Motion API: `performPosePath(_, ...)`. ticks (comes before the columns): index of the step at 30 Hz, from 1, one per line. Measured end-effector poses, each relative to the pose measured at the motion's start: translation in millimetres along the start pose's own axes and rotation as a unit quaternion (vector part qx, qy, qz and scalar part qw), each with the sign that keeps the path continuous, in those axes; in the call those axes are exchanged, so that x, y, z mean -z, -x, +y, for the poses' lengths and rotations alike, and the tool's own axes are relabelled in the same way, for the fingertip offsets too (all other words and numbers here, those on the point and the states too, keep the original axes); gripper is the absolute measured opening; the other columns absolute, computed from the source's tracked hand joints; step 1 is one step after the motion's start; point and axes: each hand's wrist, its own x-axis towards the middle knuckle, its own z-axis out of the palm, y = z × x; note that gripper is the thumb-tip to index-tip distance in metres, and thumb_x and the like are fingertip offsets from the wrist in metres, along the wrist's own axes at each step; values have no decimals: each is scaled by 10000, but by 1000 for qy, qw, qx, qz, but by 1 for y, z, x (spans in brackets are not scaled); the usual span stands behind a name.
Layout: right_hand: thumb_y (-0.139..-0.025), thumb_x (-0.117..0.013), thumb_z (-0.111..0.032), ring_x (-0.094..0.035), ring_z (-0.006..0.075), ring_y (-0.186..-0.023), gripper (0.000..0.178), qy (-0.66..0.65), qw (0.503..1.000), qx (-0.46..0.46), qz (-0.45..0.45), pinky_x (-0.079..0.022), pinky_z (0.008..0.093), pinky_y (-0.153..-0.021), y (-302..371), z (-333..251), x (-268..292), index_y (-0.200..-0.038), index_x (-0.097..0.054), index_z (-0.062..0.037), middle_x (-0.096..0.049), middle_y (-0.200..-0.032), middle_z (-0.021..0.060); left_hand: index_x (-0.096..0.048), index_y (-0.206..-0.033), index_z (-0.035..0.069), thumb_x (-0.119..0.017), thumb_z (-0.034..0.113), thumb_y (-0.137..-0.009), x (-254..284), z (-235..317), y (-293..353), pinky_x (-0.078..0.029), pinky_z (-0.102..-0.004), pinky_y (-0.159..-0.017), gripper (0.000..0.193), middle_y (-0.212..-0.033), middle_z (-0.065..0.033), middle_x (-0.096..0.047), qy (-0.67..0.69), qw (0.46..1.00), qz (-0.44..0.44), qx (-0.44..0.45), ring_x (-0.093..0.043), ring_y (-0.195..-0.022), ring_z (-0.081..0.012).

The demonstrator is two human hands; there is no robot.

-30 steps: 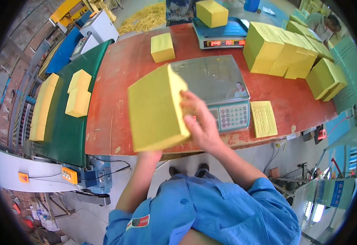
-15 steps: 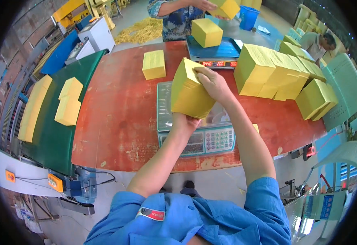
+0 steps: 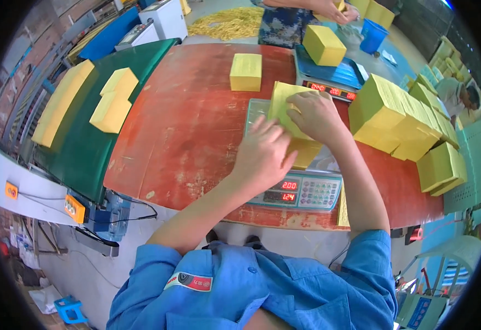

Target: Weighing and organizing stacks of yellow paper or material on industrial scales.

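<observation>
A stack of yellow paper (image 3: 305, 154) stands on the counting scale (image 3: 300, 204), whose red display is lit. My right hand (image 3: 317, 116) is on top of the stack, its fingers bent over the upper face. Beside the stack's left side, my left hand (image 3: 262, 154) is raised with its fingers apart and a little smeared by motion. Nothing shows in its grasp, and it hides part of the scale's pan. Another yellow paper stack (image 3: 246, 72) stands on the red table beyond the scale.
Several yellow stacks (image 3: 380, 113) stand in a row at right on the red table (image 3: 174, 126). A second scale (image 3: 328, 88) bears a yellow stack (image 3: 324, 45). The green conveyor belt (image 3: 81, 159) at left carries more stacks. Across the table, a co-worker (image 3: 284, 25) handles yellow paper.
The yellow stack, tilted between both hands before, now rests on the scale. My left hand has come off its underside to its left. The display has lit up. The view has shifted.
</observation>
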Motion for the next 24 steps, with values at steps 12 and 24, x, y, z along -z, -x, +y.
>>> performPosePath(12,-848,-613,-54,-510,367,-1253,433,-48,987,20,154,-401,447,-1044,-50,-107,-4,-1277,-573,-17,-545,-1338,209,-592,-1127,-19,-703,151,-733,41,-92,64,-380,-543,-1051,444,-1222,-242,-560,97,988,102,-66,-542,-1173,-393)
performPosePath(24,-763,-643,19,-641,333,-1014,268,-323,925,-145,136,-521,411,-874,7,-357,-242,-1019,-696,-38,-650,-1152,196,-617,-1233,28,-658,350,-912,308,-610,243,-482,-335,-918,456,-1167,-117,-668,442,742,57,500,-638,-1052,-170)
